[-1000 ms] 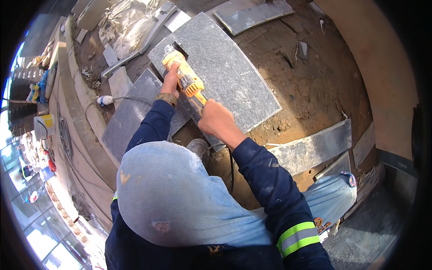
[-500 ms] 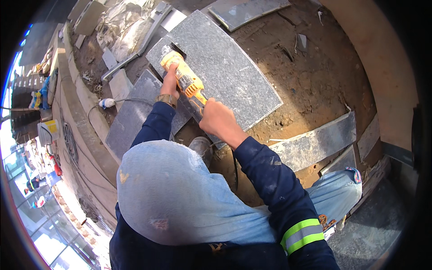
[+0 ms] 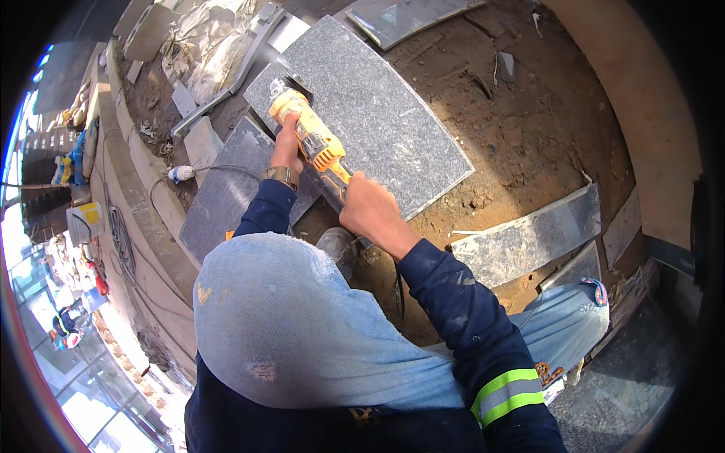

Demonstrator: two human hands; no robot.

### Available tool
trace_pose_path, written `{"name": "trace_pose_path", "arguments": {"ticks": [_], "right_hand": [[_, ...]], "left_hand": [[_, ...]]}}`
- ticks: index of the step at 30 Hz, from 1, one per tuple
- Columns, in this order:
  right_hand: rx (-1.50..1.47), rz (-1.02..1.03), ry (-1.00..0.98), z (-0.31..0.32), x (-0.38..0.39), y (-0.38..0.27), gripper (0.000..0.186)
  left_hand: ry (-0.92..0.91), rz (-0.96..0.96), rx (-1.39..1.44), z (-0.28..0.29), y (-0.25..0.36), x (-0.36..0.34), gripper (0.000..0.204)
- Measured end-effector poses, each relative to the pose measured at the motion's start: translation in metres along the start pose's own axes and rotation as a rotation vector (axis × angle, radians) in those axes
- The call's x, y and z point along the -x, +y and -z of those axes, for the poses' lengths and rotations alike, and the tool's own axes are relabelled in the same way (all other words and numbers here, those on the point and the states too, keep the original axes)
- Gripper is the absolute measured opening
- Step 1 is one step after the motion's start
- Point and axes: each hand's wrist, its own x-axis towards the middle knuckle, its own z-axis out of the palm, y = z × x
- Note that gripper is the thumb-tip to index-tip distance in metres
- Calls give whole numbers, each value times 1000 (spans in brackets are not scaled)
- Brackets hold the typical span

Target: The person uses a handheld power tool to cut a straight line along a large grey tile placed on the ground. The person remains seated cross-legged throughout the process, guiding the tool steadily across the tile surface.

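Rough brown earth (image 3: pixel 529 151) is stretching toward two o'clock, and a grey slab (image 3: pixel 385 121) is lying flat at twelve o'clock. Over the slab's left part, at eleven o'clock, the person is holding a yellow angle grinder (image 3: pixel 314 137); whether its dark disc (image 3: pixel 299 88) is touching stone, I cannot tell. The left hand (image 3: pixel 286 143) is grasping the casing near the head, while the right hand (image 3: pixel 374 205) is clenching its fingers around the rear handle, probably because two spaced grips are steadying the tool better than one. At seven o'clock a denim-covered knee (image 3: pixel 279 325) is bending, apparently bringing the slab within easy reach. No lettering is showing legibly on the grinder, whose casing the hands are partly covering. At nine o'clock a white bucket (image 3: pixel 78 228) is carrying a yellow label (image 3: pixel 91 214), too small to be read.
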Motion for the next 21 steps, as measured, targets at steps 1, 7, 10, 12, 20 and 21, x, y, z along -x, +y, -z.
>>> {"name": "trace_pose_path", "arguments": {"ticks": [1, 7, 10, 12, 20, 21], "right_hand": [[0, -3, -2, 0, 1, 0, 26], [44, -44, -59, 0, 1, 0, 34], [35, -42, -64, 3, -1, -2, 33], [29, -33, -59, 3, -4, -2, 32], [26, -26, -45, 3, -13, -7, 31], [22, -19, -42, 3, -14, -7, 31]], "left_hand": [[-1, 1, 5, 0, -1, 1, 48], [-3, 32, 7, 2, -1, 0, 48], [0, 15, -8, 3, 0, -3, 45], [3, 10, -15, 1, 1, -4, 45], [6, 34, 2, 8, 4, -16, 48], [9, 29, -1, 8, 4, -18, 48]]}}
